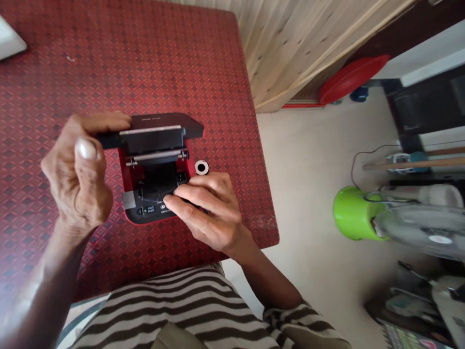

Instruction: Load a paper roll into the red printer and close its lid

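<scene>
A small black and red receipt printer lies on the table with its lid raised, so the black paper compartment and a roller bar show. My left hand grips the left end of the lid, fingers behind it and thumb lifted in front. Over the right front corner of the printer lies my right hand, its fingers curled on the casing near the buttons and its fingertips partly hidden. Just right of the printer, close to my right fingers, stands a small white paper roll with a dark core.
The table wears a red patterned cover; its right edge drops to a pale floor. A white object sits at the far left. On the floor to the right are a green bucket, a fan and a red basin.
</scene>
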Demonstrator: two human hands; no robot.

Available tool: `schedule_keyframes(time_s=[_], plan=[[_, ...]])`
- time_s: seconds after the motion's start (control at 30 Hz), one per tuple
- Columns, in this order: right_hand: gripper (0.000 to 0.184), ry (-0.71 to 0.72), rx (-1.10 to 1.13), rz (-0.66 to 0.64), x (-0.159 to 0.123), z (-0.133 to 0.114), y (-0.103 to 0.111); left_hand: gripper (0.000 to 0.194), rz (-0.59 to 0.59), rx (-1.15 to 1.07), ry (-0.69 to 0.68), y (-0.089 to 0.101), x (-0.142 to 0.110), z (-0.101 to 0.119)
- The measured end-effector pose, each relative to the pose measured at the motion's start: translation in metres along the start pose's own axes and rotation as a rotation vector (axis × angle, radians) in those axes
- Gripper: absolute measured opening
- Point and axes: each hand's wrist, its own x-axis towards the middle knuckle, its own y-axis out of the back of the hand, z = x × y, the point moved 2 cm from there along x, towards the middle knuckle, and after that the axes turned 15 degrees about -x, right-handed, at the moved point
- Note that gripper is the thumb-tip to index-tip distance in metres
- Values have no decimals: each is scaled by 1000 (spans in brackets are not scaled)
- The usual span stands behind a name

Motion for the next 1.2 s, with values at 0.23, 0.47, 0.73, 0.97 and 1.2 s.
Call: schedule_keyframes(time_s=[0.23, 0.47, 0.73, 0.97, 1.2], plan=[[8, -3, -83, -14, 0, -2, 2, 27, -322, 262, -245, 9, -17, 4], [8, 3, -131, -51, -1, -5, 5, 37, -463, 333, -232, 14, -20, 6], [8, 13, -131, -63, -1, -4, 9, 47, -497, 264, -198, 20, -18, 5], [11, 17, -152, -72, -3, -5, 13, 60, -522, 253, -232, 21, -21, 1], [2, -216, -85, 108, -12, 0, 22, 32, -131, 105, -34, 20, -37, 10]])
